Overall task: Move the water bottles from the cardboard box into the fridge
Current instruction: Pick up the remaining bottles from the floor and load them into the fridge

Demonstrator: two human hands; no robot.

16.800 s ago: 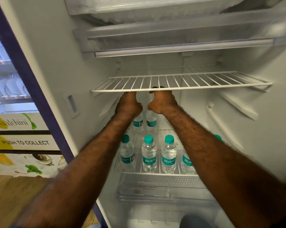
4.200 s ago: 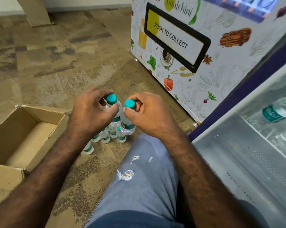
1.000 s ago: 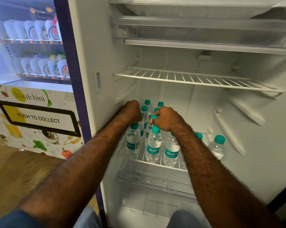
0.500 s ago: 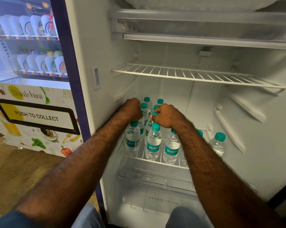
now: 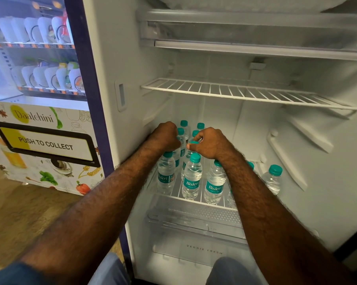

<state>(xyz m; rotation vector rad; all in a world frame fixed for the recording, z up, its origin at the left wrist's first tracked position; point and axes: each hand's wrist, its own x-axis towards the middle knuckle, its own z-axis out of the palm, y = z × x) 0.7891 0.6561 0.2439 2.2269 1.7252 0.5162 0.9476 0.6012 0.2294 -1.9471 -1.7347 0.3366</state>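
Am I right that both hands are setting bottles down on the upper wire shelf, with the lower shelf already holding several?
Not quite. The head view shows the left hand and right hand down at the bottles on the lower shelf. The upper wire shelf has no bottles on it.

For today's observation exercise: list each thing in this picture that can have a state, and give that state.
Fridge: open.
Upper rack: bare.
Lower rack: holds upright, capped bottles.
Drawer: shut.
Left hand: curled over a bottle top.
Right hand: pinches a bottle cap.
Lone bottle: upright, apart at right.
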